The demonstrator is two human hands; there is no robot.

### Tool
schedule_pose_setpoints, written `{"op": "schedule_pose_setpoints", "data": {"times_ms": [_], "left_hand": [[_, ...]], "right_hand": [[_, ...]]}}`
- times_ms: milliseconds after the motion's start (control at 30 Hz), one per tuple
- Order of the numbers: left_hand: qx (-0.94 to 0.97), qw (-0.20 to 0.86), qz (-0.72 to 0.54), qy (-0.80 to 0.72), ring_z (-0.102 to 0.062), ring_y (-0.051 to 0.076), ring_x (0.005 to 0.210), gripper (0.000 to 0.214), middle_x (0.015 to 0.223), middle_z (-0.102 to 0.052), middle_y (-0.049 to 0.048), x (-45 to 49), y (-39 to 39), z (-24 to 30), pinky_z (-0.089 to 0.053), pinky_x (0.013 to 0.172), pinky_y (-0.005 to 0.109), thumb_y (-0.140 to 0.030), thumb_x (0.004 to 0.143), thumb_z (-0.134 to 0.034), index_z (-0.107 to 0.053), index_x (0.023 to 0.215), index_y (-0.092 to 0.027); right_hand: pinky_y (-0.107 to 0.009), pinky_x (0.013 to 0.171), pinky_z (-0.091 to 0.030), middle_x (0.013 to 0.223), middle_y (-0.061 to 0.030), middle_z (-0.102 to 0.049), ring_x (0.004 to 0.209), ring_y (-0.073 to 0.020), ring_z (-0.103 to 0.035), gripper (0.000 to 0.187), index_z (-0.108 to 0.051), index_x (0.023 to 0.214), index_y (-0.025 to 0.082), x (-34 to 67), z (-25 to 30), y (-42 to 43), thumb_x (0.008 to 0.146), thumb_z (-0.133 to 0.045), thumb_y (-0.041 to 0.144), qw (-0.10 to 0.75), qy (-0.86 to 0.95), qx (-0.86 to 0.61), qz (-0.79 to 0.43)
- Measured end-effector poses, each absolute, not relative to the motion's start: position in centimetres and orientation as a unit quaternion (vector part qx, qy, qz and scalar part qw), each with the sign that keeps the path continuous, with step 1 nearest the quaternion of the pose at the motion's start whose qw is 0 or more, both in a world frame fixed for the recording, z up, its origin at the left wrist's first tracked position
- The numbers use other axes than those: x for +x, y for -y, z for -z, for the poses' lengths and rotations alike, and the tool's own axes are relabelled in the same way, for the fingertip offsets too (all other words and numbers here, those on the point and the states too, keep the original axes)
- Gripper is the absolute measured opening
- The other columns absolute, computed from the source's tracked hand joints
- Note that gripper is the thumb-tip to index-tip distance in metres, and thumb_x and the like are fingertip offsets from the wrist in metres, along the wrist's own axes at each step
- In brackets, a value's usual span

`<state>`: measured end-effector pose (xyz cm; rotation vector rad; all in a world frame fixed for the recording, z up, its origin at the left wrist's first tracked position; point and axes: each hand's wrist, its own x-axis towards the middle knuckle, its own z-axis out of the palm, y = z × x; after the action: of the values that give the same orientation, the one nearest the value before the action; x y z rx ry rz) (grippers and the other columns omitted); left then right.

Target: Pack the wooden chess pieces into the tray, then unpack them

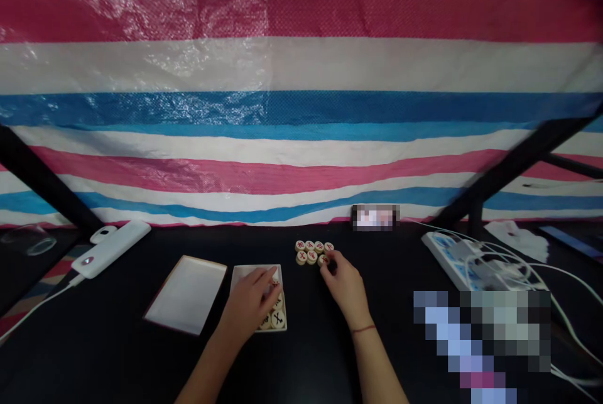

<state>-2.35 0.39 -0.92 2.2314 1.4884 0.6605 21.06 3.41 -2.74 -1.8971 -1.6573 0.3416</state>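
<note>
Round, pale Chinese chess pieces (311, 256) with red characters stand in two rows on the black table, some of them stacked. At the right end of the front row, my right hand (346, 284) has its thumb and fingers closed around a Chinese chess piece (323, 260). My left hand (252, 303) is over a shallow white box (284, 322), fingers stretched out and a little apart. Inside that box lie chess pieces with black characters (277, 318); my hand covers part of them. A box lid (186, 294), its pale inside facing up, rests left of the box.
A white power strip (110, 250) with a cable lies at the left. Another power strip (459, 266) with tangled white cables is at the right. A blurred-out device (375, 217) stands at the back, before a striped sheet (282, 171). Black bars slant at both sides.
</note>
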Motion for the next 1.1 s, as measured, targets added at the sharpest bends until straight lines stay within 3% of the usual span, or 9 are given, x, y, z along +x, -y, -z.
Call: {"op": "schedule_pose_setpoints", "data": {"times_ms": [267, 700, 833, 933, 1100], "left_hand": [[0.787, 0.183, -0.247, -0.534, -0.065, 0.020, 0.093, 0.036, 0.107, -0.068, 0.0064, -2.4, -0.4, 0.8, -0.051, 0.087, 0.033, -0.033, 0.092, -0.046, -0.061, 0.123, -0.023], [0.786, 0.160, -0.254, -0.540, -0.064, 0.020, 0.098, 0.032, 0.109, -0.069, 0.0059, -2.8, -0.4, 0.5, -0.050, 0.090, 0.035, -0.026, 0.094, -0.039, -0.065, 0.114, -0.023], [0.786, 0.128, -0.268, -0.543, -0.063, 0.022, 0.099, 0.033, 0.109, -0.069, 0.0065, -3.0, -0.6, 1.1, -0.048, 0.092, 0.039, -0.023, 0.093, -0.039, -0.066, 0.112, -0.022], [0.794, 0.105, -0.248, -0.545, -0.061, 0.023, 0.101, 0.031, 0.107, -0.070, 0.0070, -2.9, -0.5, 1.4, -0.045, 0.093, 0.041, -0.024, 0.093, -0.042, -0.067, 0.109, -0.022], [0.802, 0.071, -0.204, -0.557, -0.060, 0.024, 0.099, 0.026, 0.097, -0.070, 0.0058, -2.2, -0.1, 1.6, -0.041, 0.089, 0.041, -0.030, 0.093, -0.045, -0.070, 0.099, -0.024]], "right_hand": [[-0.029, 0.073, -0.047, 0.108, -0.0064, -0.064, 0.094, -0.0214, -0.064, 0.034, -0.053, 0.115, 0.021, 21.4, 3.6, -3.5, 0.081, -0.052, 0.023, 0.301, 0.635, -0.699, -0.132], [-0.031, 0.072, -0.047, 0.100, -0.0063, -0.065, 0.088, -0.0229, -0.064, 0.026, -0.056, 0.106, 0.020, 21.3, 3.3, -3.6, 0.083, -0.050, 0.030, 0.325, 0.618, -0.703, -0.136], [-0.031, 0.068, -0.047, 0.086, -0.0069, -0.063, 0.073, -0.0206, -0.061, 0.029, -0.060, 0.104, 0.017, 20.3, 2.0, -3.2, 0.085, -0.049, 0.036, 0.395, 0.601, -0.687, -0.109], [-0.030, 0.076, -0.049, 0.092, -0.0092, -0.068, 0.079, -0.0198, -0.063, 0.029, -0.064, 0.100, 0.018, 18.1, 1.2, -2.5, 0.091, -0.045, 0.037, 0.431, 0.642, -0.608, -0.180], [-0.030, 0.087, -0.049, 0.099, -0.0069, -0.070, 0.092, -0.0196, -0.065, 0.032, -0.068, 0.107, 0.022, 14.7, 1.1, -1.4, 0.096, -0.041, 0.036, 0.330, 0.742, -0.507, -0.289]]}}
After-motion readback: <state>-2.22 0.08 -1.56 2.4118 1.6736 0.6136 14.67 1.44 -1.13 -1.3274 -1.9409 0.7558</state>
